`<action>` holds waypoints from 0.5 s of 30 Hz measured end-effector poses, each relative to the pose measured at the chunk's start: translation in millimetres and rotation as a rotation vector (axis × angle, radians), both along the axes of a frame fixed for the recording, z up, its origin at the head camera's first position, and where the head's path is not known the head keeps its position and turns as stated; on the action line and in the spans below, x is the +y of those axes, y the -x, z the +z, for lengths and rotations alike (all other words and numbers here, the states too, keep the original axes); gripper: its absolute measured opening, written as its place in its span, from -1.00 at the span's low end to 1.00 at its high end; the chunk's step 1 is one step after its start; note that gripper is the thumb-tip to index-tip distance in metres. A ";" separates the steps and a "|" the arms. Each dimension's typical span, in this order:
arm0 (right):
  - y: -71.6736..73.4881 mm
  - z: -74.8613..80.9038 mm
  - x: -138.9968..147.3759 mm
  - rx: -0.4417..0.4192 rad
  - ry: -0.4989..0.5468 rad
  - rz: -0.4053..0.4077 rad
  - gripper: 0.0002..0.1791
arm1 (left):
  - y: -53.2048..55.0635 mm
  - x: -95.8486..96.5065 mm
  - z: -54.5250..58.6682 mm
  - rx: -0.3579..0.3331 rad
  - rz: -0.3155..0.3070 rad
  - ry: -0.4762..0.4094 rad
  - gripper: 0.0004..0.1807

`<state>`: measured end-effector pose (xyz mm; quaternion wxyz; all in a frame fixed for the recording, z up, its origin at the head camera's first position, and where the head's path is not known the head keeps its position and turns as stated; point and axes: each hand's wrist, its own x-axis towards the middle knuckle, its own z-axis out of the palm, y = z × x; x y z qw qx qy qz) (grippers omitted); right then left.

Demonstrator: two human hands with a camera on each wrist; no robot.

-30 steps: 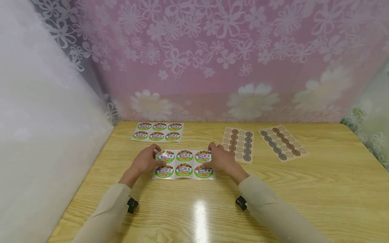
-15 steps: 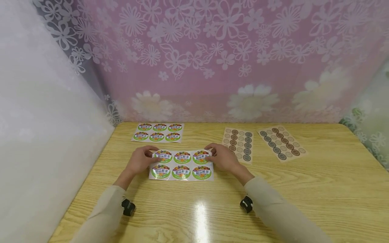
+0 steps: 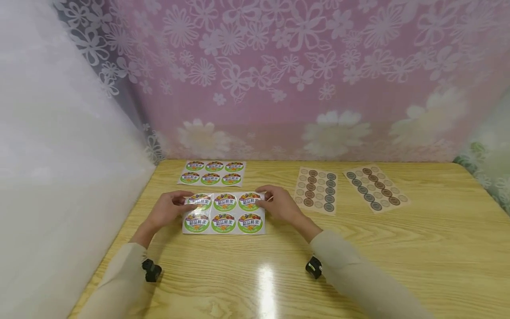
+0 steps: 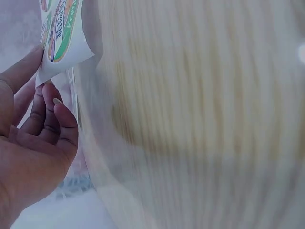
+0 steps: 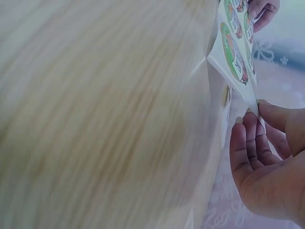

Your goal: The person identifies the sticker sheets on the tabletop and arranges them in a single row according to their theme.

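Between my two hands is a white sheet of oval fruit stickers (image 3: 224, 212), green and purple with printed characters. My left hand (image 3: 169, 207) pinches its left edge, thumb on the printed face and fingers behind. On the opposite edge my right hand (image 3: 280, 204) pinches it the same way. In the left wrist view the left hand (image 4: 35, 129) grips a corner of the sheet (image 4: 62, 38). The right wrist view shows the right hand (image 5: 267, 157) holding the sheet (image 5: 233, 52) tilted up, its lower corner right at the table surface.
A matching fruit sticker sheet (image 3: 212, 173) lies near the table's back edge, just beyond the held one. To the right lie two tan sheets of round stickers, one upright (image 3: 316, 189) and one slanted (image 3: 376, 188). A floral curtain (image 3: 287, 88) hangs behind the wooden table (image 3: 358, 252).
Both hands have shifted left with the sticker sheet between them. My thumbs have moved up toward the sheet's upper row. The other sheets stay put on the table.
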<state>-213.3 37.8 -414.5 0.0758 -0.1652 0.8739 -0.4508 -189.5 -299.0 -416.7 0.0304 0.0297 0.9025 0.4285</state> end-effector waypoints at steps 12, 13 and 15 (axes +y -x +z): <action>-4.7 -6.5 -62.7 -0.055 0.021 0.079 -0.62 | -7.3 -53.4 0.9 -0.016 -0.020 0.114 -0.47; -4.9 -7.2 -67.8 -0.057 0.010 0.080 -0.62 | -8.0 -56.8 1.2 -0.017 -0.022 0.128 -0.47; -5.4 -8.0 -77.1 -0.059 -0.012 0.081 -0.62 | -9.2 -63.3 1.4 -0.013 -0.020 0.167 -0.47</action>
